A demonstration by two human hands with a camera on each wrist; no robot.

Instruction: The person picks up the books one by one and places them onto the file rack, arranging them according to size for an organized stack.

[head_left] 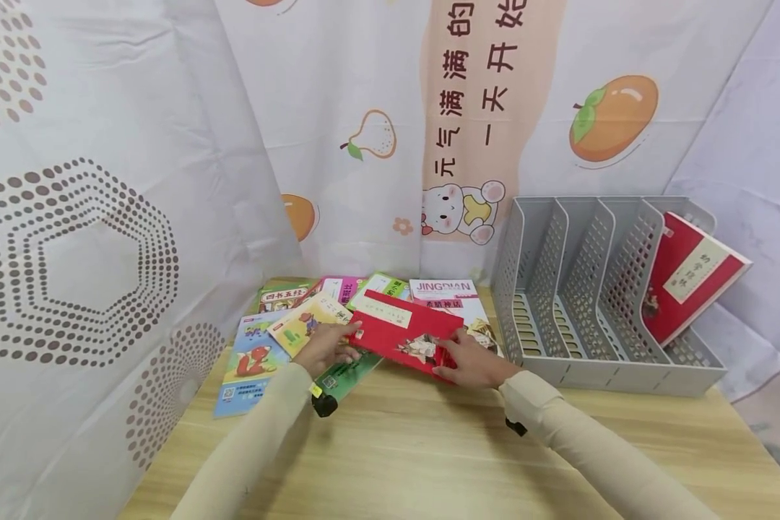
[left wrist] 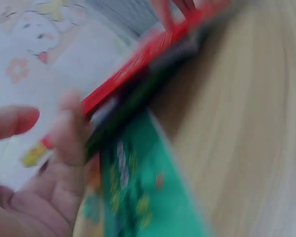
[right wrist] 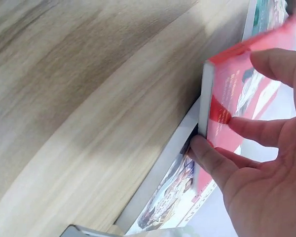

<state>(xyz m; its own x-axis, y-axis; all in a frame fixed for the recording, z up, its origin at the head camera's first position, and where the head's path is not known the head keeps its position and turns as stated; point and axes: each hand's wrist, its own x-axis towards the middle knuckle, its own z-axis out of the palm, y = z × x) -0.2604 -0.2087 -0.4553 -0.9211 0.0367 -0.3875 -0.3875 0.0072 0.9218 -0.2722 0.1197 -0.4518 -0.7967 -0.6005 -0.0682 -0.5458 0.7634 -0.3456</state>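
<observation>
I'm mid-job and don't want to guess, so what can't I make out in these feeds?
- Green book, head view: part of its cover is hidden under the held red book.
- Fine print on the red book's pale label, head view: too small.
- Left hand, left wrist view: blur obscures whether it grips the red book.
- Gray rack, right wrist view: mostly cut off by the bottom edge.

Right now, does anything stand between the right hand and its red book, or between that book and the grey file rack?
Nothing visible separates the right hand from the red book; toward the grey file rack, that hand and the low-lying JINGDIAN book intervene.
</observation>
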